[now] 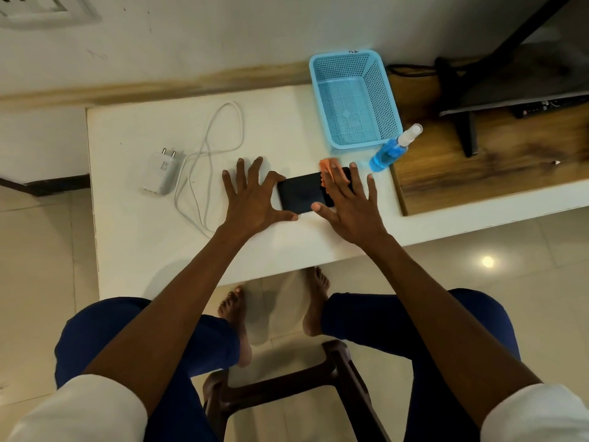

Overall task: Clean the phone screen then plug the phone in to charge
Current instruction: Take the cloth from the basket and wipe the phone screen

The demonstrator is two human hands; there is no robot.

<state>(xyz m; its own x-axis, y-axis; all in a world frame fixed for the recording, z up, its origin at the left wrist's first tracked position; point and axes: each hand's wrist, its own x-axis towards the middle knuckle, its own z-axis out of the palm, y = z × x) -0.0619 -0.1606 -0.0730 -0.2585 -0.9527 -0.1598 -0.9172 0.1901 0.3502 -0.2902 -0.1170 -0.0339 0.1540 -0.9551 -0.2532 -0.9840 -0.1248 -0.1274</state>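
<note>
A black phone (301,194) lies flat, screen up, on the white table (271,129). My left hand (251,194) is spread at the phone's left end, index finger and thumb bracing its two left corners. My right hand (349,207) lies flat with straight fingers over the phone's right end, pressing an orange cloth (328,169) onto the screen. Only the cloth's far part shows past my fingers. To the left lie a white charger plug (160,173) and its looped white cable (210,154).
A blue mesh basket (353,97) stands at the table's back right. Beside it a blue spray bottle (393,149) lies tilted at the table edge. A wall socket (35,6) is at top left. A wooden surface (478,167) with a screen stand is to the right.
</note>
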